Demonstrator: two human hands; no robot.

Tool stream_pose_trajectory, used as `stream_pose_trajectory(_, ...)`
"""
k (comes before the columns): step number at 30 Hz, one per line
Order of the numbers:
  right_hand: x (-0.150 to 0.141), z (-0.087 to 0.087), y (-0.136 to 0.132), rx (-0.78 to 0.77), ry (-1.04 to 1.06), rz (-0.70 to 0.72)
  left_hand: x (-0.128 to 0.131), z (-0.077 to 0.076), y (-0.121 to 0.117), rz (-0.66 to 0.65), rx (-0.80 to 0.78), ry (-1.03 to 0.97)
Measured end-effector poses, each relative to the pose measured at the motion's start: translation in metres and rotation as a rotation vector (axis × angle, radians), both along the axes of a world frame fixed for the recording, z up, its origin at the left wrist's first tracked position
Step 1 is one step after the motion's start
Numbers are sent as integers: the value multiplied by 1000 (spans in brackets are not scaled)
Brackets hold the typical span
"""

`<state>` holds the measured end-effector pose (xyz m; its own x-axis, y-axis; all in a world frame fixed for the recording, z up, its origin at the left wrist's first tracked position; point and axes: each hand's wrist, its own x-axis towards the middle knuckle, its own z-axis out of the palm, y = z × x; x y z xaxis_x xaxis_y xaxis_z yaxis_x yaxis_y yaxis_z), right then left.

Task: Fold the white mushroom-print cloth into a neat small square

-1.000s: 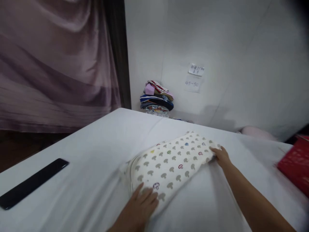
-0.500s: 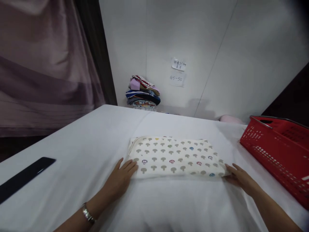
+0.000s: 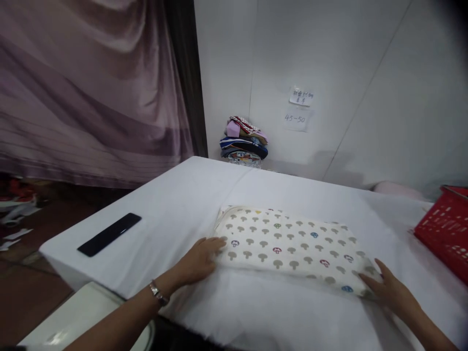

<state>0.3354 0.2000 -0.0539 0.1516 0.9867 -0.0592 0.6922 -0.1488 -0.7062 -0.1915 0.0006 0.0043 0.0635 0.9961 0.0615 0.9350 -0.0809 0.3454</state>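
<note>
A folded cream cloth printed with grey and coloured mushrooms lies across the white-covered table in front of me. My left hand is at its left edge, fingers over the top and closed on the near left corner. At the opposite end, my right hand grips the near right corner, with the thumb mostly hidden. The cloth's near edge and right corner are slightly smeared by motion. A bracelet circles my left wrist.
A flat black object rests on the table at left. At right stands a red plastic basket. Behind the table, folded fabrics are piled against the wall, near paper notes. A pale stool-like surface is at lower left.
My view has swung left, so the table's left corner and the floor show, and the basket is partly cut off. My left hand's fingers have drawn together at the cloth's edge.
</note>
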Motion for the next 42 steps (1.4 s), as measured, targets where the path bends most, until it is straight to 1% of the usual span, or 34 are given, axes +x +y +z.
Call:
stream_pose_trajectory(2, -18, 5, 5, 139, -152, 99, 4, 9, 17, 146, 12, -107)
stream_pose_trajectory(3, -31, 9, 7, 238, -223, 185, 6, 12, 29, 237, 39, -134)
stream_pose_trajectory(4, -46, 14, 9, 308, -262, 266, 8, 14, 42, 317, 65, -140)
stream_pose_trajectory(5, -62, 18, 11, 345, -290, 332, 9, 14, 56, 372, 83, -135)
stream_pose_trajectory(8, -108, 27, 22, 389, -324, 492, 12, 12, 96, 405, 76, -70)
stream_pose_trajectory(10, -131, 26, 32, 371, -348, 546, 12, 8, 117, 438, 55, 26)
stream_pose_trajectory(12, -146, 22, 44, 349, -369, 596, 10, 3, 132, 485, 52, 143)
stream_pose_trajectory(15, -158, 14, 61, 320, -392, 649, 5, -4, 144, 475, 69, 247)
stream_pose_trajectory(17, -162, 10, 69, 297, -426, 678, 1, -7, 147, 430, 56, 229)
stream_pose_trajectory(19, -164, 7, 74, 280, -476, 700, -4, -8, 148, 404, 12, 158)
stream_pose_trajectory(21, -165, 6, 76, 276, -513, 719, -8, -8, 149, 428, -42, 90)
stream_pose_trajectory(23, -165, 5, 77, 287, -523, 736, -12, -7, 150, 467, -91, 77)
stream_pose_trajectory(26, -165, 7, 79, 298, -514, 754, -14, -8, 153, 494, -159, 139)
stream_pose_trajectory(28, -166, 10, 83, 278, -493, 744, -12, -9, 157, 508, -181, 180)
stream_pose_trajectory(30, -169, 15, 90, 243, -454, 729, -8, -8, 161, 488, -136, 213)
stream_pose_trajectory(31, -171, 17, 94, 226, -435, 729, -5, -7, 164, 450, -97, 222)
stream_pose_trajectory(32, -174, 19, 98, 211, -421, 738, -2, -6, 166, 391, -56, 218)
stream_pose_trajectory(34, -180, 23, 107, 194, -415, 782, 6, -4, 173, 233, 7, 173)
stream_pose_trajectory(36, -187, 24, 114, 190, -428, 838, 13, -5, 182, 93, 21, 107)
stream_pose_trajectory(37, -190, 24, 117, 190, -433, 862, 17, -6, 187, 45, 21, 88)
stream_pose_trajectory(39, -195, 24, 121, 182, -442, 895, 23, -10, 198, -13, 16, 89)
stream_pose_trajectory(42, -199, 26, 126, 161, -463, 903, 26, -15, 211, -53, 23, 126)
